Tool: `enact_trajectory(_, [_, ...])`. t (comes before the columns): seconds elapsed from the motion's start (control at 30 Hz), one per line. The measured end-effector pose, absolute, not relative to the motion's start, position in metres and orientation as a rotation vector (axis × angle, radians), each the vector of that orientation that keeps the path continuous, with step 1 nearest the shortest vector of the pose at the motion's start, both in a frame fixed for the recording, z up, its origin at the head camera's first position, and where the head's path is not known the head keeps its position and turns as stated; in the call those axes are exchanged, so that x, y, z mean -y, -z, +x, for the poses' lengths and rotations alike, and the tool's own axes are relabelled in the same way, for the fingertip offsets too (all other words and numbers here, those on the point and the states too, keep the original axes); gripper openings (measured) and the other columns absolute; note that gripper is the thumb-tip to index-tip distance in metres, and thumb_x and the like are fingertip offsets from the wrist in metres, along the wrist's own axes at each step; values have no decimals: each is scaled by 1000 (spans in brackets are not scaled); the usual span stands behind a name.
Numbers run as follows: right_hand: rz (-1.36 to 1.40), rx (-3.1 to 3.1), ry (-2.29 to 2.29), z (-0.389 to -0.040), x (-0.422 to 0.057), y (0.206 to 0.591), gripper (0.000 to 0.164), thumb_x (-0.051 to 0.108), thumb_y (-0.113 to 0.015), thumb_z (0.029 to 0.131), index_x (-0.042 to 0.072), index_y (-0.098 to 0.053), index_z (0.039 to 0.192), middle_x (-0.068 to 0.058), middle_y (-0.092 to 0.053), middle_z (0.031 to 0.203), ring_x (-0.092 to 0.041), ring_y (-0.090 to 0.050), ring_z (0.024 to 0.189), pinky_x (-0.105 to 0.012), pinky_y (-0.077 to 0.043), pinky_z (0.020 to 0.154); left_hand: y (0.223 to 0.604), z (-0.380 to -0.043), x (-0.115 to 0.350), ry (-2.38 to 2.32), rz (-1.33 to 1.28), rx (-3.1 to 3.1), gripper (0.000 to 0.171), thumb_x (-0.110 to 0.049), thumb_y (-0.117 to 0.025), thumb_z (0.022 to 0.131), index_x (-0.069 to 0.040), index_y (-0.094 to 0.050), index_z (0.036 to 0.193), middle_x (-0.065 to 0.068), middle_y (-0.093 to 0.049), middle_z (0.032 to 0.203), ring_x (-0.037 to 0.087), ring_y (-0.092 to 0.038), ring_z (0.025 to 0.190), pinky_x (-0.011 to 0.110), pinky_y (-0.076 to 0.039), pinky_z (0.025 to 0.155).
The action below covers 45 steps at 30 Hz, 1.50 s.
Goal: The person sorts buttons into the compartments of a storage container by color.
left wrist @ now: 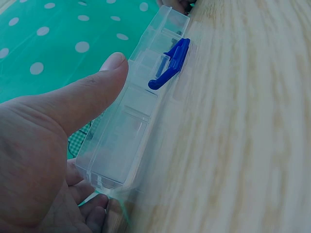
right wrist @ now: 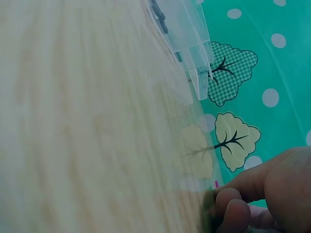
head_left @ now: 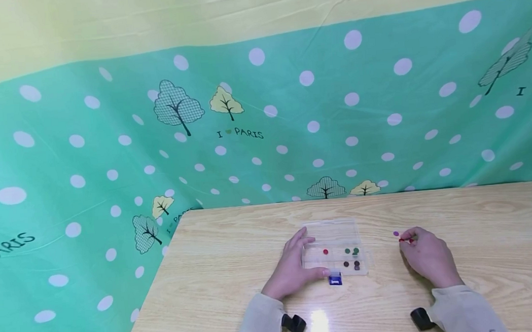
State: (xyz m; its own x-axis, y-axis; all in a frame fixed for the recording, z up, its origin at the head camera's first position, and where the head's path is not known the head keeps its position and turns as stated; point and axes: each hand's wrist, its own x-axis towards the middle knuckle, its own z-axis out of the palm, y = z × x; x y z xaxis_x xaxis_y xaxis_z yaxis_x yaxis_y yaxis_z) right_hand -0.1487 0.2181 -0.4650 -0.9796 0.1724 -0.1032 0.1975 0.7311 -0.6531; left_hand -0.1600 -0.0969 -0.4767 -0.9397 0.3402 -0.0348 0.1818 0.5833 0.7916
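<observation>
A clear plastic compartment box (head_left: 336, 269) lies on the table with its lid raised at the back. Inside are one red piece (head_left: 325, 252), several small green pieces (head_left: 347, 251) and several dark brown pieces (head_left: 346, 264). My left hand (head_left: 295, 266) grips the box's left end, thumb along the front edge near a blue latch (left wrist: 171, 65), fingers at the far side. To the box's right, my right hand (head_left: 429, 257) has thumb and index fingertips around small red pieces (head_left: 411, 241). Whether it pinches one is unclear. A purple piece (head_left: 395, 233) lies just beyond the fingertips.
The wooden table (head_left: 217, 270) reaches back to a green dotted cloth (head_left: 247, 152) hanging behind and at the left. Black wrist straps or mounts (head_left: 295, 325) sit on both forearms.
</observation>
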Motion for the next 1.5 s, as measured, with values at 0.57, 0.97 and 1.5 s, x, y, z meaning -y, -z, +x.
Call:
enact_trajectory(0.57, [325, -2825, 1075, -149, -217, 463, 37, 21, -48, 99, -11, -56, 117, 1, -60, 59, -18, -57, 63, -34, -44, 65, 480, -159, 98, -1286, 421, -2628, 87, -47, -87, 71, -17, -51, 144, -5, -18, 167, 27, -18, 152, 58, -27, 117])
enact_trajectory(0.97, [343, -2820, 1107, -148, -218, 464, 33, 19, -51, 98, -9, -57, 114, 0, -61, 62, -17, -58, 61, -34, -44, 63, 479, -159, 97, -1280, 429, -2631, 86, -45, -88, 72, -16, -51, 144, -4, -18, 167, 28, -18, 151, 59, -27, 117])
enact_trajectory(1.5, [307, -2829, 1085, -149, -220, 462, 32, 22, -52, 98, -6, -61, 108, -1, -64, 69, -20, -59, 68, -34, -44, 62, 479, -160, 97, -1283, 431, -2639, 86, -45, -88, 71, -15, -52, 143, -2, -20, 167, 30, -19, 151, 59, -27, 117])
